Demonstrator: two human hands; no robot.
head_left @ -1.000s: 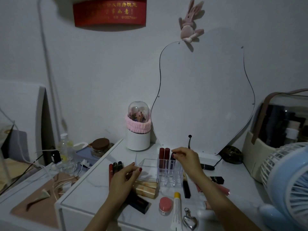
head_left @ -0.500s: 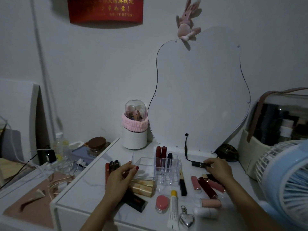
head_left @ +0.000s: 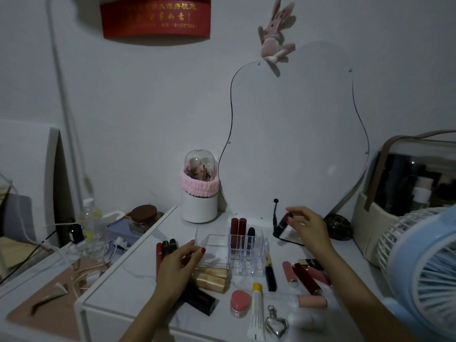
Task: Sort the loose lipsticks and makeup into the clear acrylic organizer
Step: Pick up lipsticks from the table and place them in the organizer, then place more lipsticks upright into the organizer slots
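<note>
Clear acrylic organizer (head_left: 237, 245) steadied by left hand (head_left: 180, 262); right hand (head_left: 308, 228) pinches dark lipstick tube (head_left: 283, 223), liable to topple slotted tubes.

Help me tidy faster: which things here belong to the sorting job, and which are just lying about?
Job: clear acrylic organizer; dark lipstick pinched in right hand; loose pink tube; gold lipsticks.
Lying about: silver heart keychain; blue fan; brown-lidded jar.

A bedroom vanity corner in a home: a wavy frameless mirror (head_left: 296, 134) leans on the wall above a white dressing table (head_left: 138, 275) strewn with cosmetics, a plush rabbit (head_left: 275, 38) perched on top, a desk fan (head_left: 424, 270) alongside.
</note>
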